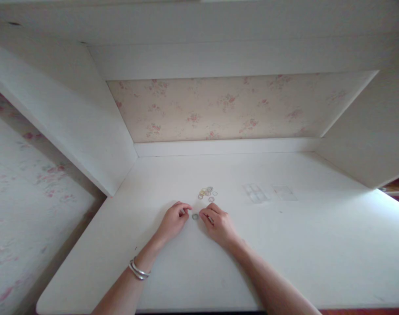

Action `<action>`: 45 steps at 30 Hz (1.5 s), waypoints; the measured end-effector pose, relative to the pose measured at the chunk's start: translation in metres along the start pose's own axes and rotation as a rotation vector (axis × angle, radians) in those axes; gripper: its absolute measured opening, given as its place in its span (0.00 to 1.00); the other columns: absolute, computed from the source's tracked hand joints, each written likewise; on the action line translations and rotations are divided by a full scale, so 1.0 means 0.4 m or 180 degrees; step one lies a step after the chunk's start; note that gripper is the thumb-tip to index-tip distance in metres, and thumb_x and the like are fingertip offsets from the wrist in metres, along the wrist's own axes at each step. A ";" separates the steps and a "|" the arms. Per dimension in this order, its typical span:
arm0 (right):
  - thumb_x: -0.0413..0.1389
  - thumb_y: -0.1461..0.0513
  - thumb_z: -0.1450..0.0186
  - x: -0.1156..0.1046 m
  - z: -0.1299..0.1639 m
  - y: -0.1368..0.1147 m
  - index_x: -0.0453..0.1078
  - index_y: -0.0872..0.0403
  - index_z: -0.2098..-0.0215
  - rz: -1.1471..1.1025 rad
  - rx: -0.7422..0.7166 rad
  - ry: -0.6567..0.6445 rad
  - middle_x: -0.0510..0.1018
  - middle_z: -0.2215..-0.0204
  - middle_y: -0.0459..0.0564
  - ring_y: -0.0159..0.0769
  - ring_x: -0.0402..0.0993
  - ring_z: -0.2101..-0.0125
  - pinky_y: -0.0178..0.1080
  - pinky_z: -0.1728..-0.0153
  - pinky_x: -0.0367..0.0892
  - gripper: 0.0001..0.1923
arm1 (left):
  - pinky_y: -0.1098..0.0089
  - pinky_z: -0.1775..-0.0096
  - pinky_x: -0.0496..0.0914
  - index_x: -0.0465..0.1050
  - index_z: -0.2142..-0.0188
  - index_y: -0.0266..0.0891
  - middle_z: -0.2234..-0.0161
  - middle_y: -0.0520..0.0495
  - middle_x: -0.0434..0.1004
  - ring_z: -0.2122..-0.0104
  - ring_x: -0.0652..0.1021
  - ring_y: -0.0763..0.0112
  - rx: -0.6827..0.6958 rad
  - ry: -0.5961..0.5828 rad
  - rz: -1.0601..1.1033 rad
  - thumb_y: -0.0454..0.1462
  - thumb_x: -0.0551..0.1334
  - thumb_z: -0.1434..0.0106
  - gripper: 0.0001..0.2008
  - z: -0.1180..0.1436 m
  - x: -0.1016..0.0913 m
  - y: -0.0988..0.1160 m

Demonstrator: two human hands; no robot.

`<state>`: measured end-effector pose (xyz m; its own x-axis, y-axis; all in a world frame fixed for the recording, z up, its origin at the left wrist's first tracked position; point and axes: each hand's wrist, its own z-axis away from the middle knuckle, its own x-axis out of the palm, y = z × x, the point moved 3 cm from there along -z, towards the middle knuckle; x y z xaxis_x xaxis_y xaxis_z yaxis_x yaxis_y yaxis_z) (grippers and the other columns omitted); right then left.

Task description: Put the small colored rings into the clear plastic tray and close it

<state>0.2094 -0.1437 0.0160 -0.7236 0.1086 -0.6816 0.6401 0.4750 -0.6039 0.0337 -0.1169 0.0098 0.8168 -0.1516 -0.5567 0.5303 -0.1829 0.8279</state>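
A single small ring [195, 216] lies flat on the white desk [284, 245], about midway between the near edge and the back edge and a little left of centre, set apart from the others. It sits in the gap between the two hands, touching neither as far as I can see. The left hand [173, 222], with bangles [138, 270] on its wrist, rests on the desk just left of the ring, fingers curled and thumb meeting fingertips; whether something tiny is pinched there I cannot tell. The right hand [219, 224] rests just right of the ring, fingers bent and closed loosely, with nothing visibly held.

Just beyond the hands sits a small cluster of rings [207, 193], silvery and golden, some overlapping, a couple lying loose at its edge. As I judge it, one ring has been drawn out and the cluster is yet to be dealt with.

Farther right, toward the back, two clear flat pieces [256, 193] [285, 193] lie side by side, perhaps a compartment box and its lid; they are too faint against the white to be sure, and I can't make out anything inside. Ring count, sizes and any markings are too small to read.
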 end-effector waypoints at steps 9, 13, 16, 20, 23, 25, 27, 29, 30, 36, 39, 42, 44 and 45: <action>0.47 0.60 0.36 -0.058 -0.011 0.058 0.74 0.50 0.67 0.0107 0.0880 0.0630 0.73 0.75 0.45 0.29 0.68 0.75 0.31 0.71 0.59 0.13 | 0.72 0.60 0.67 0.75 0.63 0.40 0.64 0.48 0.76 0.65 0.75 0.72 0.0031 0.0133 -0.0517 0.34 0.56 0.42 0.10 -0.055 0.018 0.031; 0.48 0.59 0.37 -0.079 -0.019 0.092 0.74 0.50 0.68 0.0205 0.1214 0.0612 0.75 0.73 0.45 0.30 0.69 0.74 0.32 0.71 0.58 0.13 | 0.73 0.59 0.66 0.75 0.64 0.41 0.64 0.49 0.76 0.64 0.75 0.71 0.0151 0.0145 -0.0867 0.34 0.56 0.42 0.10 -0.090 0.040 0.056; 0.48 0.60 0.37 -0.082 -0.022 0.106 0.74 0.50 0.68 0.0274 0.1320 0.0532 0.76 0.72 0.46 0.31 0.69 0.73 0.32 0.70 0.58 0.12 | 0.73 0.59 0.66 0.75 0.64 0.42 0.64 0.50 0.76 0.64 0.75 0.72 0.0238 0.0128 -0.1079 0.35 0.56 0.41 0.09 -0.111 0.056 0.071; 0.48 0.61 0.38 -0.078 -0.022 0.109 0.74 0.51 0.68 0.0323 0.1299 0.0418 0.76 0.71 0.46 0.30 0.69 0.72 0.32 0.70 0.57 0.12 | 0.74 0.60 0.66 0.74 0.64 0.43 0.64 0.51 0.76 0.64 0.75 0.72 0.0314 0.0121 -0.1363 0.35 0.57 0.41 0.08 -0.132 0.074 0.087; 0.49 0.62 0.37 -0.076 -0.020 0.107 0.74 0.50 0.69 0.0403 0.1287 0.0365 0.75 0.72 0.46 0.30 0.69 0.72 0.32 0.70 0.56 0.11 | 0.74 0.61 0.66 0.73 0.63 0.43 0.62 0.50 0.76 0.64 0.75 0.71 0.0330 0.0092 -0.1584 0.35 0.57 0.40 0.08 -0.149 0.087 0.101; 0.49 0.62 0.37 -0.076 -0.020 0.108 0.74 0.50 0.68 0.0418 0.1298 0.0339 0.75 0.71 0.47 0.30 0.69 0.72 0.31 0.71 0.55 0.11 | 0.73 0.61 0.66 0.73 0.62 0.43 0.61 0.50 0.76 0.63 0.75 0.71 0.0317 0.0031 -0.1744 0.36 0.56 0.39 0.09 -0.163 0.094 0.112; 0.49 0.62 0.37 -0.075 -0.020 0.111 0.74 0.50 0.67 0.0406 0.1305 0.0319 0.75 0.71 0.47 0.30 0.69 0.72 0.31 0.70 0.55 0.11 | 0.73 0.60 0.65 0.73 0.62 0.43 0.60 0.49 0.76 0.62 0.75 0.71 0.0315 -0.0050 -0.1914 0.36 0.55 0.38 0.09 -0.181 0.100 0.124; 0.49 0.62 0.37 -0.074 -0.021 0.114 0.74 0.50 0.68 0.0406 0.1322 0.0303 0.75 0.71 0.47 0.30 0.69 0.71 0.31 0.71 0.55 0.11 | 0.73 0.59 0.65 0.73 0.62 0.43 0.60 0.49 0.75 0.61 0.75 0.70 0.0332 -0.0123 -0.2102 0.37 0.54 0.37 0.10 -0.200 0.106 0.136; 0.49 0.62 0.37 -0.074 -0.021 0.115 0.74 0.50 0.68 0.0413 0.1328 0.0298 0.75 0.71 0.47 0.30 0.69 0.71 0.31 0.71 0.55 0.11 | 0.73 0.59 0.65 0.73 0.62 0.43 0.60 0.49 0.75 0.61 0.75 0.70 0.0346 -0.0155 -0.2184 0.38 0.54 0.37 0.10 -0.209 0.110 0.141; 0.49 0.62 0.37 -0.068 -0.020 0.121 0.74 0.49 0.68 0.0458 0.1345 0.0271 0.75 0.71 0.46 0.30 0.68 0.71 0.31 0.71 0.54 0.11 | 0.72 0.60 0.65 0.74 0.63 0.45 0.61 0.48 0.74 0.61 0.75 0.69 0.0391 -0.0255 -0.2346 0.40 0.52 0.37 0.12 -0.254 0.137 0.152; 0.49 0.62 0.37 -0.068 -0.020 0.122 0.74 0.49 0.68 0.0455 0.1366 0.0269 0.75 0.71 0.46 0.30 0.68 0.72 0.31 0.71 0.54 0.11 | 0.71 0.61 0.66 0.75 0.64 0.44 0.61 0.48 0.74 0.63 0.75 0.68 0.0385 -0.0292 -0.2358 0.40 0.53 0.37 0.12 -0.265 0.147 0.148; 0.49 0.62 0.37 -0.067 -0.020 0.123 0.74 0.49 0.68 0.0430 0.1370 0.0247 0.75 0.70 0.46 0.30 0.68 0.72 0.31 0.71 0.55 0.11 | 0.72 0.61 0.66 0.76 0.66 0.44 0.62 0.48 0.74 0.63 0.75 0.69 0.0380 -0.0311 -0.2335 0.39 0.53 0.38 0.12 -0.270 0.153 0.143; 0.49 0.62 0.37 -0.068 -0.021 0.122 0.74 0.49 0.67 0.0424 0.1367 0.0228 0.75 0.70 0.46 0.30 0.69 0.71 0.31 0.70 0.55 0.11 | 0.72 0.60 0.66 0.76 0.66 0.43 0.62 0.47 0.74 0.63 0.75 0.69 0.0376 -0.0311 -0.2296 0.38 0.53 0.38 0.12 -0.270 0.153 0.142; 0.49 0.62 0.37 -0.068 -0.021 0.122 0.74 0.49 0.67 0.0427 0.1363 0.0218 0.75 0.70 0.46 0.30 0.69 0.71 0.31 0.70 0.55 0.11 | 0.72 0.60 0.66 0.76 0.66 0.43 0.62 0.47 0.74 0.63 0.75 0.69 0.0376 -0.0308 -0.2268 0.38 0.53 0.38 0.12 -0.271 0.153 0.142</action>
<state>0.2580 -0.1164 0.0085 -0.6331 0.2089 -0.7454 0.7681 0.0503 -0.6383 0.1382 -0.0314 0.0302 0.2558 -0.0409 -0.9659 0.8932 -0.3722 0.2523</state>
